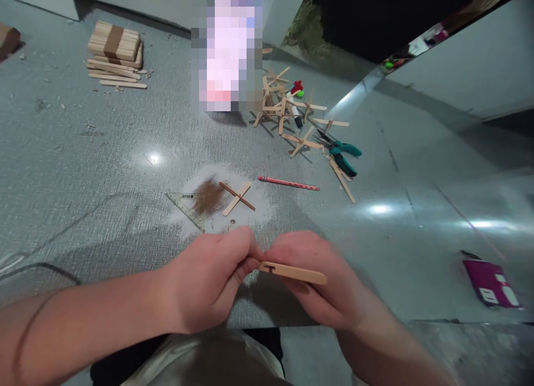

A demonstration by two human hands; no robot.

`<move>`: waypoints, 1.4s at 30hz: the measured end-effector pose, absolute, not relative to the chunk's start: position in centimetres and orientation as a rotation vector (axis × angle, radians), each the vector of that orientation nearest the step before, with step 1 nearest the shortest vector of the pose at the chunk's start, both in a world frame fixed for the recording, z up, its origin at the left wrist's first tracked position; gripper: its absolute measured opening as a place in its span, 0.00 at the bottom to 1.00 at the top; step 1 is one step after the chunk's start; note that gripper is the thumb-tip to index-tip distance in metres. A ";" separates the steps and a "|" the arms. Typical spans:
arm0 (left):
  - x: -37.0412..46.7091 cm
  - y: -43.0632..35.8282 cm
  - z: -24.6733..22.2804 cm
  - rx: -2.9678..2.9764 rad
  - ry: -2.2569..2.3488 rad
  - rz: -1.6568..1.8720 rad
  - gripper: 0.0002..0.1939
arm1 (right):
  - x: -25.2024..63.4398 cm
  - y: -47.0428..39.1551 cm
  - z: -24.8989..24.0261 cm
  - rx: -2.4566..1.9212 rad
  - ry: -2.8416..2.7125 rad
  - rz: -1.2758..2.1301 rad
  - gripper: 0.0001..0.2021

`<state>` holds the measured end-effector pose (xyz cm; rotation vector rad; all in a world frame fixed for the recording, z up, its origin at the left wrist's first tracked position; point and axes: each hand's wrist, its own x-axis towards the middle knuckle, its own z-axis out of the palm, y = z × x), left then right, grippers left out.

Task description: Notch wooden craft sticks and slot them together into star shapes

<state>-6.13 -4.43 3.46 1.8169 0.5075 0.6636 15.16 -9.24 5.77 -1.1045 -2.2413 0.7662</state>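
Observation:
My left hand [217,275] pinches the left end of a wooden craft stick [300,273] between thumb and fingers. The stick points right, with a dark notch close to the pinched end. Right against it, my right hand [321,250] is closed behind the stick, its fingertips meeting those of the left; whatever it grips is hidden. Beyond my hands lie two crossed craft sticks [244,189], one brown and one pale, by a patch of brown and white dust [211,196]. A clear set square [186,211] lies at the left of that patch.
A pink pencil [287,183] lies ahead, with teal-handled pliers [344,149] farther right. Several crossed-stick pieces [283,108] are heaped beside a pixelated upright object [229,52]. A banded bundle of craft sticks [114,41] sits back left, a purple pouch [492,283] at right.

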 end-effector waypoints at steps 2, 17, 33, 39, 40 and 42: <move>-6.2 -4.3 3.6 1.829 0.500 0.643 0.06 | 15.1 -9.4 5.8 -1.118 -2.250 0.702 0.17; -6.1 -4.4 3.4 1.831 0.502 0.612 0.07 | 15.2 -9.3 5.6 -1.085 -2.276 0.679 0.15; -6.3 -4.1 4.7 1.851 0.598 0.430 0.07 | 15.5 -9.8 5.2 -1.169 -2.300 0.446 0.10; -6.2 -4.2 5.1 1.807 0.589 0.422 0.07 | 15.7 -9.6 4.9 -1.119 -2.290 0.510 0.14; -6.1 -4.2 5.1 1.803 0.585 0.423 0.07 | 15.7 -9.5 4.9 -1.100 -2.288 0.528 0.14; -6.1 -4.2 5.1 1.797 0.587 0.419 0.07 | 15.6 -9.4 4.9 -1.082 -2.281 0.546 0.15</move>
